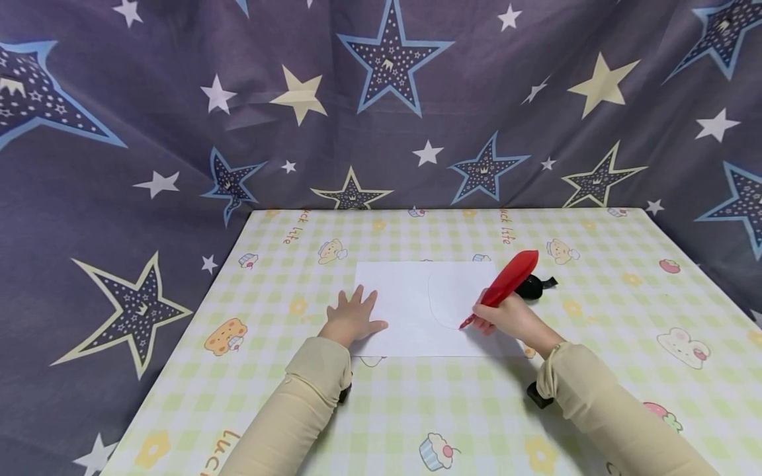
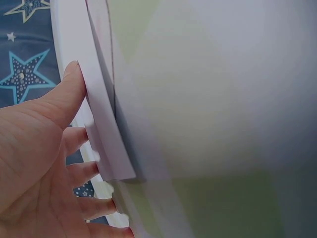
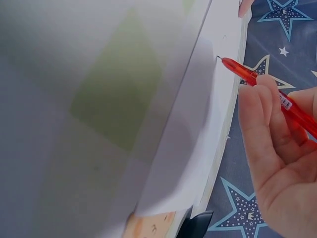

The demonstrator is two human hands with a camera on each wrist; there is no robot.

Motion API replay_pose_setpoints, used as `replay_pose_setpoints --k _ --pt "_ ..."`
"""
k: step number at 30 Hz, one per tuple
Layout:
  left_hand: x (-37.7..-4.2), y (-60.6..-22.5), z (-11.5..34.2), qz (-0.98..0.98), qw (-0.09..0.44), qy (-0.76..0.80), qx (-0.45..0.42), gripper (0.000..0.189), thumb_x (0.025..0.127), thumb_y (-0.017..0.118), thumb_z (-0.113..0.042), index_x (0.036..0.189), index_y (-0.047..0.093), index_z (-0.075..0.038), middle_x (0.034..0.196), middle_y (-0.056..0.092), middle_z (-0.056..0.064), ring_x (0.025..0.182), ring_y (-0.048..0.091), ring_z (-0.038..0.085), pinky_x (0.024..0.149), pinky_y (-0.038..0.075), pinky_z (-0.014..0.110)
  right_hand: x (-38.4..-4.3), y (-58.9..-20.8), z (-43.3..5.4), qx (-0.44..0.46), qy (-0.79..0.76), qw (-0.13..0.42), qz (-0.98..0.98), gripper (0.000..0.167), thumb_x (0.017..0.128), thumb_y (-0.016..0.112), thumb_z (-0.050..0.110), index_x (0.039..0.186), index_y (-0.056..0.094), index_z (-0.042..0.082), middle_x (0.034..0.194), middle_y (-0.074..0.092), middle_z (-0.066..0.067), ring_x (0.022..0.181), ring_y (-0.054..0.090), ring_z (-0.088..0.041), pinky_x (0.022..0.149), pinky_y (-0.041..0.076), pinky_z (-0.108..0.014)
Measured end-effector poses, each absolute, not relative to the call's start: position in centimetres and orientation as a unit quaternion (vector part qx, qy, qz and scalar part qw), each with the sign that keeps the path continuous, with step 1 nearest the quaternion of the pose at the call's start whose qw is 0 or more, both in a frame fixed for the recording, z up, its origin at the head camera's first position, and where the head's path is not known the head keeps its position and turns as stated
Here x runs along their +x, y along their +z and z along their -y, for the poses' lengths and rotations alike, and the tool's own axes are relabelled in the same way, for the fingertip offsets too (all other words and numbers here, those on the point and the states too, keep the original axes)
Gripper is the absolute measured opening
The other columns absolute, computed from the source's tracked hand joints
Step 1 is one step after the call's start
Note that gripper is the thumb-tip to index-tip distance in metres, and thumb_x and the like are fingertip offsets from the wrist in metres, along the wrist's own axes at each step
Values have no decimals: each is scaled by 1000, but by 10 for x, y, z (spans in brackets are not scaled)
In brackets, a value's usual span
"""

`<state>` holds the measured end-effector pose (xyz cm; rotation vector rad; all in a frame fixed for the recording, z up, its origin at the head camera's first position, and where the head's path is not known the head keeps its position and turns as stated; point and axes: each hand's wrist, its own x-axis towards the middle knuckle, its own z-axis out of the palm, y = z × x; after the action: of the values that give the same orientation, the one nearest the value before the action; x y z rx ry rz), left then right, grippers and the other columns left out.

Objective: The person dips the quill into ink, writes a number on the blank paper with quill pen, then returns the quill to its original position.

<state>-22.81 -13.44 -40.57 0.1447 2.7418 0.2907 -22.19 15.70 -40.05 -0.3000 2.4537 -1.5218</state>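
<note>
A white sheet of paper (image 1: 395, 311) lies on the table, bearing a thin curved line that bends down and right. My right hand (image 1: 503, 314) pinches a red pen (image 1: 506, 277) with a wide, feather-like top. Its tip touches the paper at the line's lower end. In the right wrist view the pen (image 3: 240, 71) shows a clear red barrel with a small barcode label, held between the thumb and fingers of the right hand (image 3: 277, 148). My left hand (image 1: 351, 317) rests with spread fingers on the sheet's left edge; the left wrist view shows that hand (image 2: 44, 148) along the paper (image 2: 99, 99).
A black rounded object with a short tab (image 1: 530, 287) lies just behind the right hand. The table (image 1: 286, 396) has a green checked cover with cartoon prints. Behind it hangs a dark curtain (image 1: 369, 145) patterned with stars.
</note>
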Motion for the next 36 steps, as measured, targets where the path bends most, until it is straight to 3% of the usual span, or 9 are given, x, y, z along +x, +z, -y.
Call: replay_pose_setpoints --k 36 --pt "-225 -401 133 -975 182 116 56 71 90 52 -46 147 24 -14 151 11 16 133 7 47 100 15 64 -226 -399 -176 -97 -511 104 -847 15 90 53 4 90 57 -10 72 64 -16 66 64 -33 58 55 -35"
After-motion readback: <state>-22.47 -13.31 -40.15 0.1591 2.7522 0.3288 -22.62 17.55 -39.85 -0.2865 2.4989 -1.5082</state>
